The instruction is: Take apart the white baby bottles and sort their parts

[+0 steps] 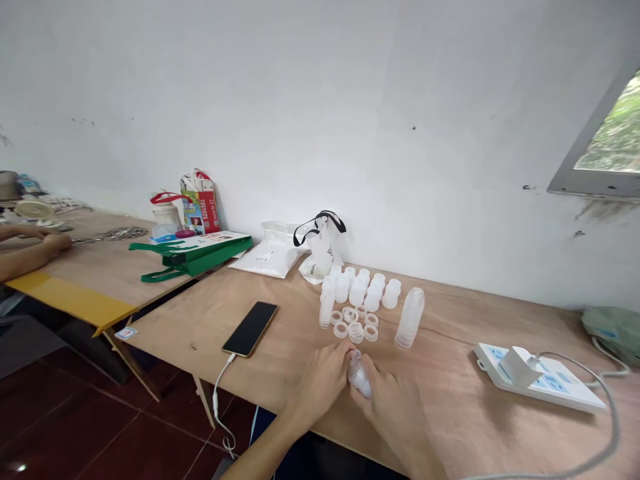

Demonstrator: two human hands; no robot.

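Observation:
Between my hands, near the table's front edge, is a small translucent plastic bottle (359,379) with a narrower clear top. My left hand (327,370) has its fingertips closed on the top, and my right hand (393,407) wraps around the body. Just beyond my hands lie several clear plastic rings (371,320), a few overlapping. Behind them, several white waisted bottles (391,293) stand in a group. At their left is a narrow stack of clear pieces (327,307). To the right, a taller stack of clear domed caps (410,319) leans slightly.
A charging phone (250,329) lies left on the wooden table. A white power strip (540,380) with a plugged charger and cable is on the right. White bags (270,253) sit by the wall. A green bag (195,253) and another person's arms (33,250) are farther left.

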